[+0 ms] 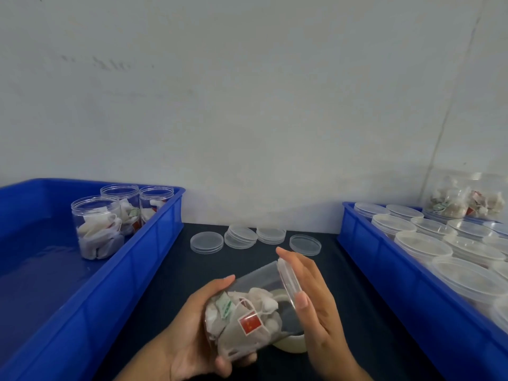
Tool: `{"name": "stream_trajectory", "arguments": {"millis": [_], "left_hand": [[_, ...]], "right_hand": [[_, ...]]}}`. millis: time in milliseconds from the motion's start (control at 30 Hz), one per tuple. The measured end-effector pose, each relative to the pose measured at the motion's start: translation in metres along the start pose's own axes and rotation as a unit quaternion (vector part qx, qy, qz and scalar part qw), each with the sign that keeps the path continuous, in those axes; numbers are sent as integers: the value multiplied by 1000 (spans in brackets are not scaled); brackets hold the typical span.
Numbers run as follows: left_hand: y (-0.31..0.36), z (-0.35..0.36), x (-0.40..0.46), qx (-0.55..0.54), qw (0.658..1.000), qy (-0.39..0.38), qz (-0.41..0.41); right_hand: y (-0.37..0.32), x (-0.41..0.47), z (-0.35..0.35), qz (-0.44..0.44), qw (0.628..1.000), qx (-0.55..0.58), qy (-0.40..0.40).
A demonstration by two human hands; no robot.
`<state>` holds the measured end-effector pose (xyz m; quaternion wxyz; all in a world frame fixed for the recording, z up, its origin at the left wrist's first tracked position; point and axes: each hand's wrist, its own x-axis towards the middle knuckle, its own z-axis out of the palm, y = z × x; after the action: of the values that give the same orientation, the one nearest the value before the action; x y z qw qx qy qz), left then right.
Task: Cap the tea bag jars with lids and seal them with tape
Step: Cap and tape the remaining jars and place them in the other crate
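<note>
Head view is showing the left hand (192, 334) grasping a tilted jar (247, 312) of tea bags above the dark counter (165, 284). Straight fingers of the right hand (316, 298) are pressing a lid (288, 281) against the jar's mouth, its grip released.

Dark tabletop (165, 284) against pale wall (247, 92). Blue bin (154, 243) at left edge, reaching back to wall. Second blue bin (384, 265) along right edge. Vertical seam (450, 111) on wall above far right corner.
</note>
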<state>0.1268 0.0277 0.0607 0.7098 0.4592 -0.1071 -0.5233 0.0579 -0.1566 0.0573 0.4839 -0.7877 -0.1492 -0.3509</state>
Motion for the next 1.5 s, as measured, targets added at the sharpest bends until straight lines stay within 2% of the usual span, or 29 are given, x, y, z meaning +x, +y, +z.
{"name": "stream_trajectory", "arguments": {"millis": [67,133,267,367,433,467,533,600,700,800,900,1100,1200,1333,1500], "left_hand": [[-1,-1,1,-42,998,-35,-13],[-3,-2,3,-45,998,-34,11],[-10,5,7,47,988,64,131],[-16,10,12,125,952,150,235],[-19,12,14,193,917,177,302],[-19,13,14,219,904,180,320],[-18,14,12,203,906,182,325],[-18,10,11,146,927,169,302],[-19,7,10,124,940,151,279],[-20,9,12,142,926,175,303],[-21,10,13,157,913,184,327],[-24,13,11,163,929,147,297],[-23,11,12,187,917,155,318],[-21,10,9,243,889,157,354],[-24,8,11,258,893,134,345]], "right_hand": [[-2,3,-2,-24,999,-18,-14],[-1,4,-5,-25,999,-23,-31],[1,2,-3,29,999,16,-38],[1,-2,-1,128,990,62,-2],[-3,-2,-3,209,970,128,6],[-7,2,-4,219,965,142,-12],[-8,9,-11,184,971,136,-66],[-6,19,-11,189,973,122,-57],[-13,5,-10,124,982,110,-90],[-5,-3,-15,171,975,128,-56],[-6,6,-17,235,960,133,-75],[-8,0,-14,169,975,123,-79],[-9,1,-12,192,973,120,-36],[-11,8,-15,213,970,115,-23],[-11,6,-12,240,963,120,-6]]}}
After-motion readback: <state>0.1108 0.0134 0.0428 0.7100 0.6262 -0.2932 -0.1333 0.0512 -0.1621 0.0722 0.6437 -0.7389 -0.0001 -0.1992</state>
